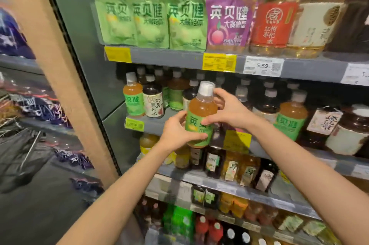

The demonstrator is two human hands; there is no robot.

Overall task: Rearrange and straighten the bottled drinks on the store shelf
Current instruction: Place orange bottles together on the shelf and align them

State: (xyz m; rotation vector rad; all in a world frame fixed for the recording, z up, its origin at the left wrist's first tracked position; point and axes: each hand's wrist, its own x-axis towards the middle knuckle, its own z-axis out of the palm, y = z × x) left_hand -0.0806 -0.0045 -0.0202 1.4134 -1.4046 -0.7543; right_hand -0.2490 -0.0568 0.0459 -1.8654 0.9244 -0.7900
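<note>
Item: green-label bottle (pixel 201 115), amber drink, white cap, tilted slightly, centre of frame, held off the middle shelf (pixel 153 125). Left hand (pixel 177 131) wraps its lower label, covering part of the print. Right hand (pixel 227 111) pinches the label edge, fingers passing behind the shoulder. Matching bottles: centre left (pixel 133 98), centre right (pixel 292 117). Rear rows dark, indistinct. Lower shelves blurred.

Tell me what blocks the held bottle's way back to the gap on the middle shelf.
Nothing visible does. The green-label bottle, in left hand and right hand, hangs before the shelf gap.
</note>
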